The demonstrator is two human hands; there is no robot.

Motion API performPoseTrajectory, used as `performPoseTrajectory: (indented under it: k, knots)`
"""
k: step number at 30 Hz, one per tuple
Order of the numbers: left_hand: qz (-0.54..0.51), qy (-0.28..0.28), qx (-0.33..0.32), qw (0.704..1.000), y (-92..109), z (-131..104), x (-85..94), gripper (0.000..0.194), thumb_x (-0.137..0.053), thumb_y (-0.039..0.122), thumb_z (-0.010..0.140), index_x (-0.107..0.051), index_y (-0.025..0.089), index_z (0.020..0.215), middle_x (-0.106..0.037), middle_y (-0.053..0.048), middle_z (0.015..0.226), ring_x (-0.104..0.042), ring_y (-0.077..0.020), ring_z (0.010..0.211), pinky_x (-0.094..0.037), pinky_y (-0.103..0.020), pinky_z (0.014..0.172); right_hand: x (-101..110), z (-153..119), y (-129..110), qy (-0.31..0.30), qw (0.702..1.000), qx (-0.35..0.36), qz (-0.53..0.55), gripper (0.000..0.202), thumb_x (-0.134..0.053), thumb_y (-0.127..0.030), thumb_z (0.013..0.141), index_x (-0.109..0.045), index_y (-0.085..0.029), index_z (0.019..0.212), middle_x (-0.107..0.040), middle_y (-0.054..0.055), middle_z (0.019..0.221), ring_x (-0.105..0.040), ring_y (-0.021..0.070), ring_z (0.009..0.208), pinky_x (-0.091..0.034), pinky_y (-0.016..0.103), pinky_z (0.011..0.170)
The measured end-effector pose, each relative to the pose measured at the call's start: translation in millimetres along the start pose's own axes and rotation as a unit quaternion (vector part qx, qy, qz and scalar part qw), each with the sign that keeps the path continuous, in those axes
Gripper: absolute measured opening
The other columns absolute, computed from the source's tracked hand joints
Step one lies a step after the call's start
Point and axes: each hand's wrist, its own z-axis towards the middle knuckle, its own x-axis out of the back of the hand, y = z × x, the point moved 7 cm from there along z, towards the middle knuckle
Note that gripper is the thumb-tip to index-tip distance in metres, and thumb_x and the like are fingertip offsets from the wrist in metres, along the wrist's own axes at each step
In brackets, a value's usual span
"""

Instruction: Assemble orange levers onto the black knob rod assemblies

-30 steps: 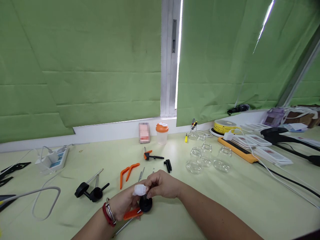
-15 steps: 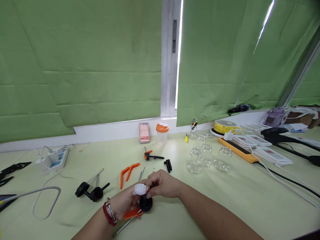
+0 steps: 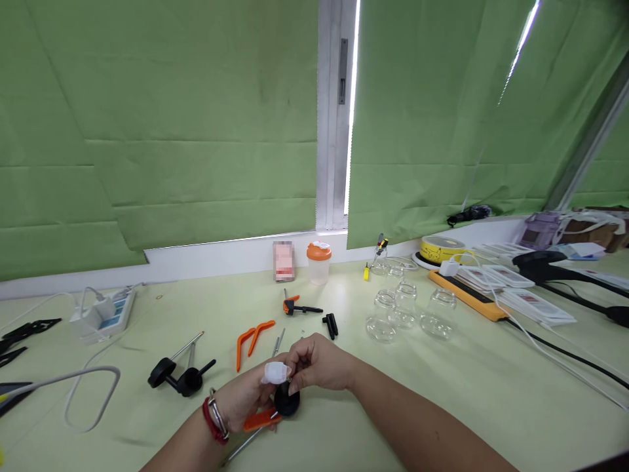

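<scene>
Near the bottom centre, my left hand [image 3: 246, 400] is closed around a black round part [image 3: 287, 401] with an orange handle [image 3: 260, 419] and a thin metal rod [image 3: 246, 444] pointing down-left. A white covering [image 3: 276, 372] is on one of its digits. My right hand [image 3: 319, 364] meets it from the right, its thumb and fingers pinched at the top of the black part; anything small between the fingertips is hidden. Beyond the hands lie two orange handles [image 3: 254, 337], a black-and-orange piece [image 3: 299, 307] and short black pieces [image 3: 331, 325].
Black parts with rods [image 3: 181, 377] lie left of my hands. Several glass jars [image 3: 405, 307] stand to the right, before an orange power strip [image 3: 466, 295]. An orange-lidded cup [image 3: 319, 263] is at the back. A white cable [image 3: 116, 387] loops at the left.
The black round part has tilted slightly between my hands. Both hands stay in nearly the same place.
</scene>
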Motion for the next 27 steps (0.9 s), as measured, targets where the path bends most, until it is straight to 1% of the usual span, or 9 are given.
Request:
performPoseTrajectory:
  k: [5, 7, 13, 16, 18, 22, 25, 27]
  knots:
    - [-0.006, 0.001, 0.007, 1.000, -2, -1, 1.4, 0.053, -0.061, 0.048, 0.069, -0.051, 0.023, 0.114, -0.051, 0.002, 0.067, -0.049, -0.0136, 0.055, -0.042, -0.024, 0.048, 3, -1, -1, 0.019, 0.999, -0.006, -0.043, 0.046, -0.089, -0.029, 0.032, -0.064, -0.012, 0.068, -0.062, -0.002, 0.064, -0.053, 0.0085, 0.056, -0.045, 0.023, 0.057]
    - [-0.007, 0.004, 0.007, 1.000, -1, -1, 1.2, 0.051, -0.061, 0.048, 0.068, -0.052, 0.023, 0.112, -0.052, 0.002, 0.067, -0.050, -0.0140, 0.056, -0.042, -0.024, 0.049, 3, -2, -2, 0.024, 0.998, -0.008, -0.057, 0.047, -0.089, -0.029, 0.031, -0.064, -0.012, 0.067, -0.061, -0.003, 0.063, -0.051, 0.0077, 0.055, -0.044, 0.022, 0.055]
    - [-0.011, 0.013, 0.012, 1.000, -1, -1, 1.3, 0.047, -0.061, 0.046, 0.068, -0.054, 0.023, 0.108, -0.046, 0.004, 0.060, -0.050, -0.0140, 0.055, -0.042, -0.024, 0.048, 5, -2, 0, 0.022, 0.998, -0.006, -0.061, 0.049, -0.090, -0.031, 0.031, -0.062, -0.013, 0.067, -0.061, -0.003, 0.064, -0.052, 0.0087, 0.057, -0.045, 0.024, 0.057]
    - [-0.017, 0.012, 0.010, 1.000, -1, 0, 2.6, 0.045, -0.061, 0.045, 0.068, -0.055, 0.023, 0.106, -0.036, 0.007, 0.052, -0.046, -0.0129, 0.051, -0.043, -0.024, 0.046, 4, -1, 2, 0.013, 0.998, 0.000, -0.057, 0.047, -0.089, -0.033, 0.033, -0.060, -0.013, 0.065, -0.061, -0.002, 0.067, -0.055, 0.0104, 0.062, -0.046, 0.026, 0.061]
    - [-0.020, 0.008, 0.008, 1.000, -2, 0, 3.3, 0.043, -0.061, 0.045, 0.068, -0.056, 0.023, 0.105, -0.031, 0.008, 0.050, -0.045, -0.0129, 0.050, -0.044, -0.023, 0.046, 4, -2, 1, 0.014, 0.998, 0.003, -0.062, 0.046, -0.089, -0.033, 0.035, -0.060, -0.013, 0.064, -0.061, -0.002, 0.067, -0.055, 0.0105, 0.062, -0.046, 0.025, 0.061]
    - [-0.022, 0.009, 0.002, 1.000, -4, 0, 5.1, 0.041, -0.061, 0.047, 0.069, -0.057, 0.021, 0.101, -0.033, 0.008, 0.051, -0.047, -0.0138, 0.052, -0.044, -0.024, 0.047, 3, -3, -4, 0.027, 0.997, 0.000, -0.077, 0.048, -0.089, -0.029, 0.035, -0.064, -0.014, 0.073, -0.060, -0.003, 0.066, -0.048, 0.0067, 0.056, -0.041, 0.021, 0.054]
    - [-0.020, 0.014, 0.004, 1.000, -4, 0, 6.2, 0.041, -0.060, 0.048, 0.071, -0.058, 0.020, 0.101, -0.033, 0.008, 0.051, -0.042, -0.0120, 0.050, -0.044, -0.025, 0.048, 1, -4, -9, 0.021, 0.996, 0.010, -0.081, 0.052, -0.089, -0.029, 0.036, -0.068, -0.015, 0.081, -0.060, -0.003, 0.071, -0.046, 0.0063, 0.058, -0.039, 0.021, 0.056]
    - [-0.016, 0.015, 0.004, 1.000, -4, 0, 6.1, 0.042, -0.059, 0.048, 0.071, -0.058, 0.020, 0.103, -0.033, 0.008, 0.050, -0.038, -0.0112, 0.048, -0.044, -0.025, 0.048, -1, -4, -9, 0.013, 0.996, 0.011, -0.086, 0.052, -0.089, -0.032, 0.037, -0.070, -0.015, 0.083, -0.060, -0.003, 0.070, -0.046, 0.0068, 0.058, -0.039, 0.022, 0.056]
